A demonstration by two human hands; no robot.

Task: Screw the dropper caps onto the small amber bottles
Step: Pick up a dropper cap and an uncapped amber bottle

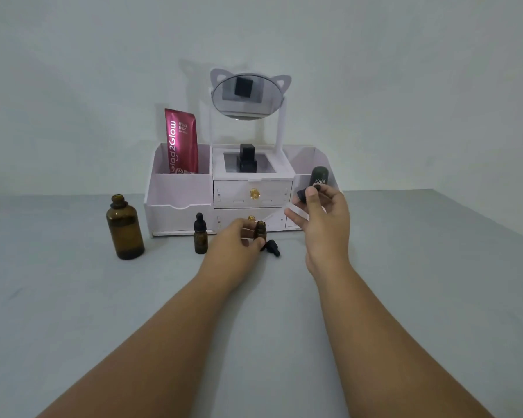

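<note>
Two small amber bottles (200, 240) stand upright on tabletop (73, 297), we see one capped, L hand (233, 239) fingers grasping uncapped one (260, 230), R hand (323, 218) pinching dropper cap (302, 196), pipette slanting down-left, 2nd cap (271, 248) lying flat.

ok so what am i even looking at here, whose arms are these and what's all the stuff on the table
There is no machine here: this is one picture from a camera worn on a person's head, looking forward and down, so the two bare arms are the wearer's own.

The left hand steadies a small open amber bottle standing on the grey table. The right hand is raised above it, pinching a black dropper cap with its glass tube pointing down and to the left.

Also on the table: another small amber bottle already capped, a spare dropper cap lying on its side, and a large amber bottle with no cap.

Behind stands a white organiser with drawers and a cat-eared mirror, holding a pink tube and a dark green container.
</note>
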